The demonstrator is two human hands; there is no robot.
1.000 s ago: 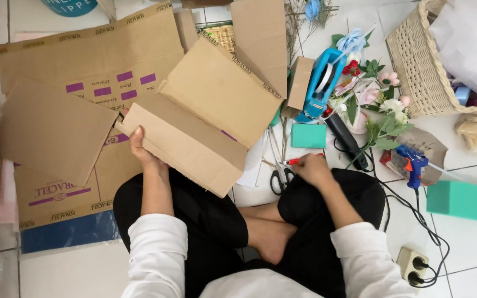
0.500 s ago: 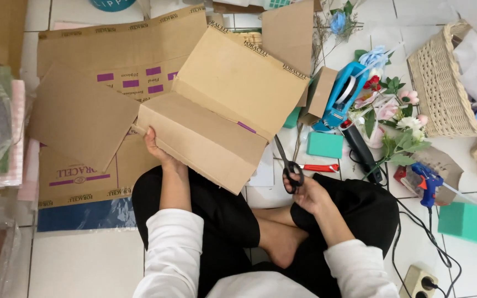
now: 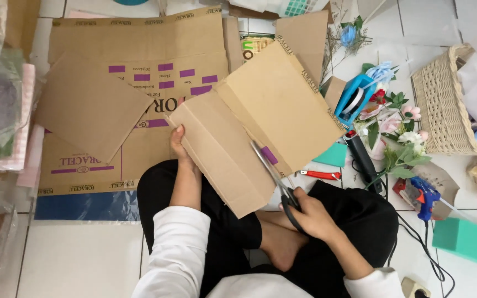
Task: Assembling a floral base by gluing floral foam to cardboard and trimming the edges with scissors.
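Observation:
I sit cross-legged on a tiled floor. My left hand point(image 3: 180, 148) grips the left edge of a folded brown cardboard piece point(image 3: 260, 116) that is held up over my lap. My right hand point(image 3: 308, 213) holds black-handled scissors point(image 3: 274, 176), their blades lying along the crease of the cardboard near its lower edge. Whether the blades are cutting into the board I cannot tell.
Flattened cardboard sheets point(image 3: 111, 83) lie on the floor to the left. To the right are a blue tape dispenser point(image 3: 357, 99), artificial flowers point(image 3: 396, 132), a wicker basket point(image 3: 443, 105), a blue glue gun point(image 3: 425, 198), a red cutter point(image 3: 318, 175), green foam blocks point(image 3: 467, 241) and a power strip point(image 3: 412, 288).
My right hand picked up the scissors from the floor and brought them up onto the cardboard. The left hand kept holding the board, which tilted slightly.

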